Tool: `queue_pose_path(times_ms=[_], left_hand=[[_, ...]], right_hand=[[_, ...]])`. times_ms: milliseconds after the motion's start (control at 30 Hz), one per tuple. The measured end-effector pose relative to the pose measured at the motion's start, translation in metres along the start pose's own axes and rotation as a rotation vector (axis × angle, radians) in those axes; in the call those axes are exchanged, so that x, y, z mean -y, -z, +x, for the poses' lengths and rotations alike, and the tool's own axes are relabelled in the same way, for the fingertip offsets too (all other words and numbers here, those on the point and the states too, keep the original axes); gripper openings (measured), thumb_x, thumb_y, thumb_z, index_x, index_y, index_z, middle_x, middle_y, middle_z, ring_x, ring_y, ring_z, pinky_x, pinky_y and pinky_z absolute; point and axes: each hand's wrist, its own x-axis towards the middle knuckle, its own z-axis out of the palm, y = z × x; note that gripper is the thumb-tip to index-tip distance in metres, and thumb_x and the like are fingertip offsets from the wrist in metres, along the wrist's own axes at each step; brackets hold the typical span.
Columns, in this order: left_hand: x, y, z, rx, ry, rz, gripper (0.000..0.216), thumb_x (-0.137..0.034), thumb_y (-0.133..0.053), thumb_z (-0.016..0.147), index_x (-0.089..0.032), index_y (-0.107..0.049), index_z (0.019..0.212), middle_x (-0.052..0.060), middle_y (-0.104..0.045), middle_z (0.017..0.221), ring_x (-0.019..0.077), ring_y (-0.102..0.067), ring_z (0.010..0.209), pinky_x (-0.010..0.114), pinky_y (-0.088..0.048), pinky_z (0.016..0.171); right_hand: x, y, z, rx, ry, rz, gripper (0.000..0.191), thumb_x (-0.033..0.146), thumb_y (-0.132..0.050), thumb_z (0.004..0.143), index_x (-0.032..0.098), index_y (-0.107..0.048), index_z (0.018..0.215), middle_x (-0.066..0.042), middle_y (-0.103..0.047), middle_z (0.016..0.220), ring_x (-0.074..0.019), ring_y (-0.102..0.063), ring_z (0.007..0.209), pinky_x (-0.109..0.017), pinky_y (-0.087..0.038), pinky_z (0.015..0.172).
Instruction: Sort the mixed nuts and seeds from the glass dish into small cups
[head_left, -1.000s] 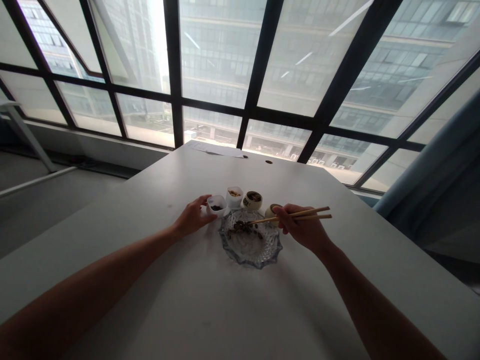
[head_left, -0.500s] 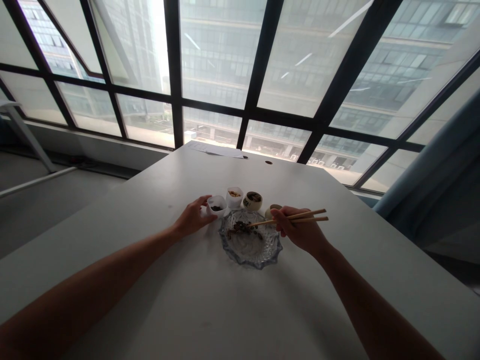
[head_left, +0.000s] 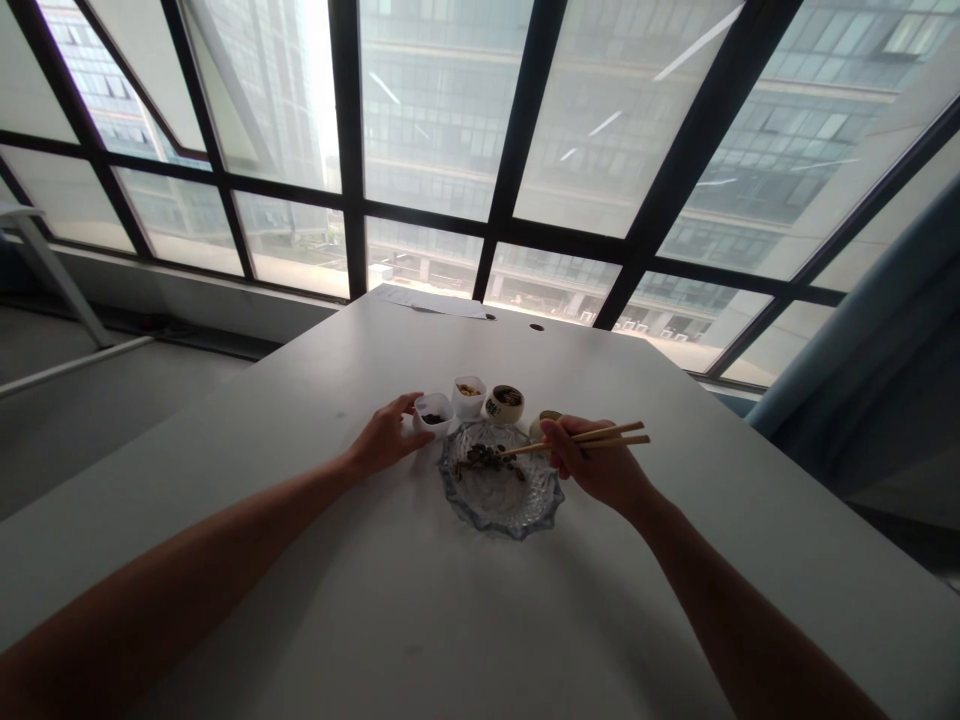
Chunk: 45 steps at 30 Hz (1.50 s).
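My left hand (head_left: 388,435) grips a small white cup (head_left: 433,425) with dark bits inside, thumb and fingers round its side. In my right hand (head_left: 596,462) is a pair of wooden chopsticks (head_left: 611,436), their tips reaching into a scalloped clear glass bowl (head_left: 501,527). Small dark pieces (head_left: 487,457) lie in the far part of that bowl, at the chopstick tips; whether one is pinched is too small to tell. Behind the bowl stand a white cup (head_left: 469,405) with yellowish-brown bits and a cream cup (head_left: 503,411) with dark marks. My right hand partly hides another pale cup (head_left: 537,428).
All of this stands on a white table (head_left: 420,620). White paper (head_left: 442,303) lies at its far edge, near two dark round holes. Large black-framed windows rise behind, and a blue curtain (head_left: 862,330) hangs at the right.
The chopsticks have shifted slightly, and the dark pieces in the bowl lie a little differently. My left hand stays at the white cup.
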Motion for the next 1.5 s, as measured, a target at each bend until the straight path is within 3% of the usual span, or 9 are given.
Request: queue_pose_path(times_ms=[267, 400, 467, 667, 767, 1000, 1167, 1300, 1500], left_hand=[[-0.001, 0.000, -0.001, -0.046, -0.066, -0.024, 0.060, -0.036, -0.073, 0.072, -0.019, -0.056, 0.127, 0.012, -0.068, 0.123, 0.0252, -0.068, 0.103, 0.043, -0.058, 0.090], [-0.001, 0.000, -0.002, -0.056, -0.098, -0.071, 0.058, -0.033, -0.073, 0.072, -0.018, -0.054, 0.125, 0.012, -0.066, 0.124, 0.0251, -0.067, 0.107, 0.044, -0.057, 0.095], [-0.002, 0.000, -0.002, -0.050, -0.095, -0.074, 0.059, -0.034, -0.073, 0.072, -0.018, -0.054, 0.125, 0.012, -0.067, 0.123, 0.0253, -0.068, 0.106, 0.045, -0.057, 0.095], [-0.001, 0.000, -0.002, -0.021, -0.083, -0.080, 0.060, -0.036, -0.076, 0.071, -0.021, -0.055, 0.126, 0.010, -0.069, 0.123, 0.0247, -0.069, 0.101, 0.044, -0.059, 0.090], [-0.001, -0.001, -0.002, -0.012, -0.079, -0.078, 0.062, -0.036, -0.078, 0.070, -0.020, -0.056, 0.126, 0.010, -0.069, 0.122, 0.0247, -0.069, 0.100, 0.043, -0.058, 0.087], [-0.004, 0.001, -0.001, 0.014, -0.056, -0.046, 0.061, -0.038, -0.076, 0.071, -0.019, -0.057, 0.126, 0.010, -0.071, 0.116, 0.0248, -0.069, 0.100, 0.041, -0.058, 0.085], [-0.005, 0.002, -0.001, 0.022, -0.043, -0.040, 0.062, -0.039, -0.075, 0.071, -0.019, -0.057, 0.126, 0.010, -0.071, 0.116, 0.0246, -0.069, 0.101, 0.040, -0.058, 0.084], [-0.005, 0.002, -0.001, 0.019, -0.027, -0.035, 0.062, -0.039, -0.075, 0.070, -0.019, -0.057, 0.126, 0.009, -0.072, 0.114, 0.0245, -0.069, 0.100, 0.039, -0.058, 0.084], [-0.005, 0.002, -0.001, 0.015, -0.013, -0.043, 0.063, -0.041, -0.075, 0.070, -0.019, -0.057, 0.126, 0.010, -0.072, 0.112, 0.0253, -0.069, 0.101, 0.040, -0.057, 0.084]], right_hand=[[-0.004, 0.005, 0.010, -0.333, -0.222, 0.364, 0.062, 0.079, -0.065, 0.073, 0.017, -0.063, 0.064, -0.004, -0.060, 0.042, -0.0142, -0.052, 0.029, -0.024, -0.038, 0.028], [0.001, -0.008, 0.004, -0.444, -0.062, 0.359, 0.055, 0.072, -0.059, 0.084, 0.019, -0.064, 0.068, -0.004, -0.063, 0.047, -0.0145, -0.054, 0.034, -0.026, -0.043, 0.033], [0.005, -0.020, 0.000, -0.407, 0.087, 0.259, 0.049, 0.065, -0.054, 0.091, 0.021, -0.066, 0.074, -0.004, -0.066, 0.053, -0.0150, -0.058, 0.039, -0.027, -0.048, 0.040], [0.014, -0.057, 0.010, -0.007, 0.525, -0.055, 0.038, 0.052, -0.054, 0.096, 0.022, -0.069, 0.079, -0.005, -0.072, 0.070, -0.0156, -0.066, 0.059, -0.026, -0.051, 0.058], [0.014, -0.065, 0.016, 0.025, 0.483, -0.065, 0.035, 0.046, -0.054, 0.098, 0.020, -0.067, 0.079, -0.004, -0.070, 0.068, -0.0131, -0.063, 0.057, -0.024, -0.047, 0.054], [-0.006, -0.032, 0.002, -0.247, 0.230, 0.113, 0.044, 0.050, -0.049, 0.100, 0.019, -0.066, 0.073, -0.002, -0.064, 0.055, -0.0138, -0.058, 0.045, -0.025, -0.046, 0.044], [-0.015, -0.009, -0.009, -0.109, 0.294, 0.053, 0.046, 0.049, -0.050, 0.099, 0.019, -0.065, 0.067, -0.002, -0.062, 0.053, -0.0134, -0.056, 0.043, -0.026, -0.044, 0.043], [-0.011, -0.009, -0.011, 0.017, 0.361, -0.068, 0.048, 0.047, -0.050, 0.100, 0.020, -0.061, 0.062, -0.002, -0.058, 0.051, -0.0122, -0.050, 0.043, -0.027, -0.040, 0.044], [-0.009, -0.012, -0.009, 0.049, 0.327, -0.068, 0.049, 0.048, -0.049, 0.100, 0.020, -0.059, 0.061, -0.002, -0.059, 0.051, -0.0123, -0.051, 0.044, -0.027, -0.040, 0.045]])
